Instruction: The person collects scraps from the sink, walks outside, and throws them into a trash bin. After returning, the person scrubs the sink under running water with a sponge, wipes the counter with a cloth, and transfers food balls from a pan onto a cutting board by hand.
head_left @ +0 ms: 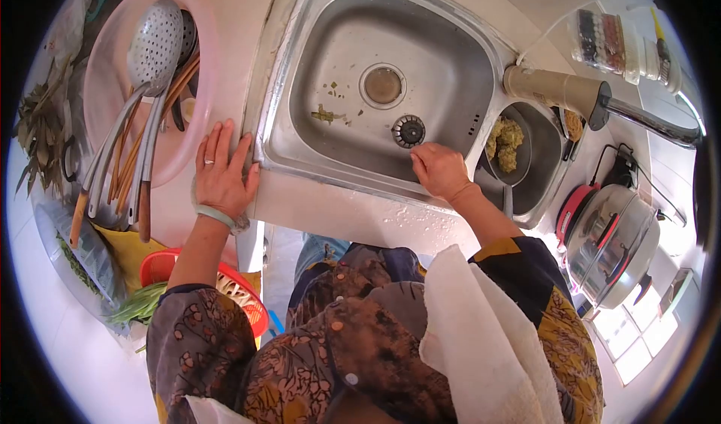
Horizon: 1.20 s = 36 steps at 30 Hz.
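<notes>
My left hand [225,175] lies flat on the counter left of the sink [330,56], fingers spread, a ring on one finger and a bracelet at the wrist. My right hand [441,170] is closed over the sink's front edge, just below the black strainer basket [408,131]; whatever its fingers hold, if anything, is too small to make out. The strainer lies on the basin floor beside the round drain [382,85]. Green scraps [326,114] are scattered on the steel to the left of the drain.
A pink basin [206,63] holding ladles and chopsticks stands at the left. A small side sink on the right holds a strainer ladle with greenish food [508,144]. Beyond are a glass-lidded pan [612,245] and a faucet [653,122]. A red basket [259,315] sits low left.
</notes>
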### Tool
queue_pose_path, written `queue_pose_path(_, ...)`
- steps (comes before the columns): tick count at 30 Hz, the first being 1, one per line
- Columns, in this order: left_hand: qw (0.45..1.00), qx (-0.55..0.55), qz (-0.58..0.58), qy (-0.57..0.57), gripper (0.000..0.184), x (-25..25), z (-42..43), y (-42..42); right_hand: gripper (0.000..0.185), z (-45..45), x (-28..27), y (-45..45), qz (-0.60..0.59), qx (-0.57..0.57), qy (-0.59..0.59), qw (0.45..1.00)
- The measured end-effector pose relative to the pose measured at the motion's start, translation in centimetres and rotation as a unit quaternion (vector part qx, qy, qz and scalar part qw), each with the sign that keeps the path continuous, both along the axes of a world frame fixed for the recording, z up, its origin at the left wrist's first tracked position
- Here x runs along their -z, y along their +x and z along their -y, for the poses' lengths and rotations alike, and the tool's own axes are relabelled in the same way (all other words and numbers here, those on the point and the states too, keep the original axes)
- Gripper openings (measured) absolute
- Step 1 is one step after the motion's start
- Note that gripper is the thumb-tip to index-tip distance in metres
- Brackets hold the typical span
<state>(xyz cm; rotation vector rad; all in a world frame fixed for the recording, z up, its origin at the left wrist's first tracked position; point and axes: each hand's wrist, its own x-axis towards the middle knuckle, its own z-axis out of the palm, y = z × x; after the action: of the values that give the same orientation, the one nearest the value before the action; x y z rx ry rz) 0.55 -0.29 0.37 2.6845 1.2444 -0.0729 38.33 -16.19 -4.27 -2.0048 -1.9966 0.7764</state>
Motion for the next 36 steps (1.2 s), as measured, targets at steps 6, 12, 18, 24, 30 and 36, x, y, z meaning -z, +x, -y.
queue_pose_path(6,1.000,-0.001,-0.003,-0.002,0.050,0.06,0.06,-0.09,0.009,-0.22,-0.06,-0.08,0.009,-0.012,-0.011,1.000)
queue_pose_path(12,1.000,0.000,-0.004,-0.007,0.050,-0.14,0.01,-0.19,0.009,-0.45,0.17,-0.19,0.000,-0.006,-0.019,1.000)
queue_pose_path(18,1.000,0.001,-0.003,-0.009,0.050,-0.08,-0.09,-0.22,0.009,-0.46,0.20,-0.10,-0.010,-0.006,-0.002,1.000)
queue_pose_path(24,1.000,0.003,0.001,-0.007,0.050,-0.12,-0.09,-0.16,0.008,-0.42,0.18,-0.13,-0.007,-0.009,-0.001,1.000)
queue_pose_path(30,1.000,0.004,0.004,-0.006,0.050,-0.19,-0.11,-0.06,0.008,-0.43,0.10,-0.18,-0.012,-0.001,0.003,1.000)
queue_pose_path(36,1.000,0.001,0.003,-0.002,0.051,-0.02,-0.06,0.00,0.008,-0.39,0.12,-0.16,-0.011,0.000,0.003,1.000)
